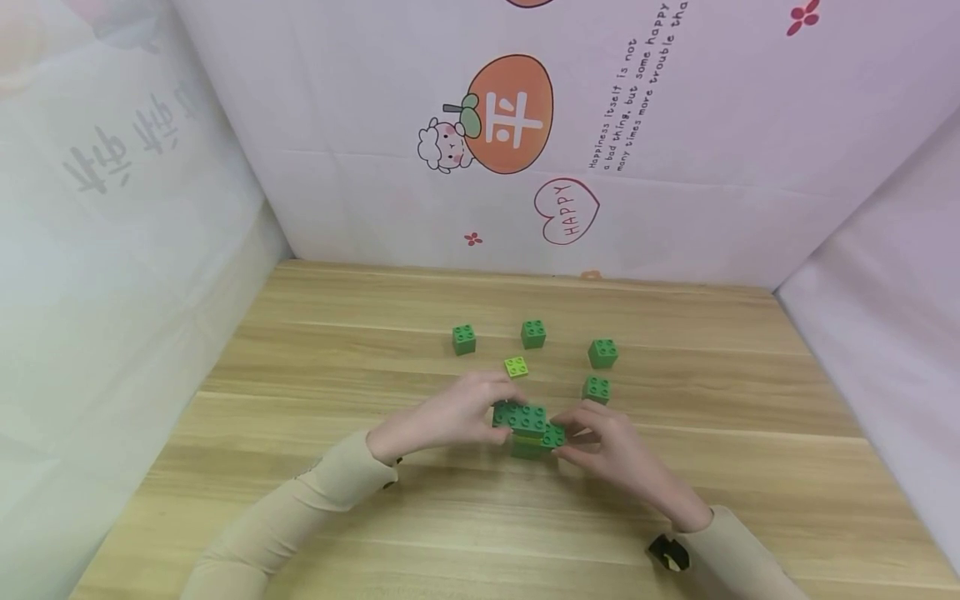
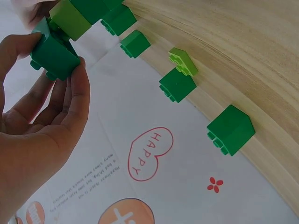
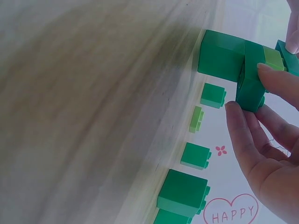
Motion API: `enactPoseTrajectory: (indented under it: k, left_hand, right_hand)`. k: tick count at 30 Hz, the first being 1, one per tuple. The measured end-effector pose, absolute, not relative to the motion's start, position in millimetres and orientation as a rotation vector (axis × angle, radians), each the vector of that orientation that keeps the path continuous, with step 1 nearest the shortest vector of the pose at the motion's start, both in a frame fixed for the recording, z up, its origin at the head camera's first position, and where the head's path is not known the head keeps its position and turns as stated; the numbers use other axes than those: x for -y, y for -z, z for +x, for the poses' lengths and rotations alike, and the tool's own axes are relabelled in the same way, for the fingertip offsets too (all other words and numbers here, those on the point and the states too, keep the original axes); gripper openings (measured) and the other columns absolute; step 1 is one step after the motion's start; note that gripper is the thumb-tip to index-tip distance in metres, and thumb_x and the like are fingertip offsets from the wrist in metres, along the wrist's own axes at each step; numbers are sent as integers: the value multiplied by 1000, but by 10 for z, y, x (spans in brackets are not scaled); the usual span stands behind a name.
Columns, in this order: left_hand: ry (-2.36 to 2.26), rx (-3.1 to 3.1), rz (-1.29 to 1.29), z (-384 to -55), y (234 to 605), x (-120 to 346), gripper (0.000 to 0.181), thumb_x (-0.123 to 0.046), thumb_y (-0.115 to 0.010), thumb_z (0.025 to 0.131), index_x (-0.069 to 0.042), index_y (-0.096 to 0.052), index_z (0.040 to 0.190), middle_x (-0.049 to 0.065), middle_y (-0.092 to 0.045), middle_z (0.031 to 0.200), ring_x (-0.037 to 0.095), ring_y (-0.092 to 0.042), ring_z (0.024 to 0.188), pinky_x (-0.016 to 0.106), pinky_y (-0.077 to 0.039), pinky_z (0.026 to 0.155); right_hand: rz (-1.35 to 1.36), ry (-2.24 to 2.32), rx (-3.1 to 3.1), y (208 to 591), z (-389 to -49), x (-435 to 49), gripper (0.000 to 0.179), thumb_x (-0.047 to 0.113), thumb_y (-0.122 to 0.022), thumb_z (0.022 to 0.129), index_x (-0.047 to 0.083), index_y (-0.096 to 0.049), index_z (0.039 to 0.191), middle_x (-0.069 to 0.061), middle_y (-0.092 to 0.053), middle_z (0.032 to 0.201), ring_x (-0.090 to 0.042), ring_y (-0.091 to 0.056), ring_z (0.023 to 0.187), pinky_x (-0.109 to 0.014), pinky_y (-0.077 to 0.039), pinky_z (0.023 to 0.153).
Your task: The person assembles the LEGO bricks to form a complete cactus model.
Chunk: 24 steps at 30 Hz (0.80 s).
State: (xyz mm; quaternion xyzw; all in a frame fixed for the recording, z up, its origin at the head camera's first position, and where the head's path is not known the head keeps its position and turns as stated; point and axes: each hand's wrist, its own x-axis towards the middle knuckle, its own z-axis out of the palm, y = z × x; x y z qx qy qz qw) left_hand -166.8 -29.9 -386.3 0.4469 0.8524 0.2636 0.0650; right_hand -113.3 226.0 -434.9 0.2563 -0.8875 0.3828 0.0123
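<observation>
A stack of toy building bricks stands on the table between both hands. Its base is a green block [image 3: 222, 55], with a green brick [image 3: 253, 77] above that sticks out to the right. A light green brick [image 2: 70, 21] comes over that. Topmost is a long green studded brick [image 1: 521, 419], tilted in the left wrist view. My left hand [image 1: 480, 410] pinches this top brick at its left end between thumb and fingers. From the right, my right hand [image 1: 611, 446] holds the jutting brick, thumb on one side and fingertips on the other.
Beyond the hands lie several loose green bricks, among them one at the left [image 1: 464, 340], one in the middle [image 1: 533, 334] and two at the right [image 1: 603, 353]. A thin light green brick [image 1: 516, 367] sits among them. Printed cloth [image 1: 360, 167] walls the wooden table [image 1: 337, 333].
</observation>
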Motion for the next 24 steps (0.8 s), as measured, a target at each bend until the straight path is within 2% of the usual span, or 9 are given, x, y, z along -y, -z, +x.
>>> enactPoseTrajectory:
  k: [10,18,24]
  left_hand:
    - [-790,-2617,1381,-1634,3856,279,39,-12,-80,77,-6,-71,114,3,-71,105,9,-62,91,14,-50,76]
    - [-741,-2620,1340,-1640,3825,254,39,-13,-79,77,-7,-73,115,2,-73,107,11,-64,94,18,-53,80]
    - [-731,-2610,1313,-1638,3817,257,40,-13,-78,78,-9,-73,117,2,-72,106,9,-62,91,15,-51,77]
  right_hand:
    - [794,-1202,2768,4343,-1129,-2251,33,4,-81,78,6,-70,108,-7,-69,105,-26,-71,91,-28,-63,77]
    - [780,-1186,2776,4350,-1127,-2249,33,4,-81,78,5,-70,109,-8,-69,105,-26,-71,91,-28,-63,76]
    - [761,-1183,2798,4351,-1129,-2246,35,4,-81,77,5,-69,110,-7,-69,106,-26,-71,92,-27,-63,77]
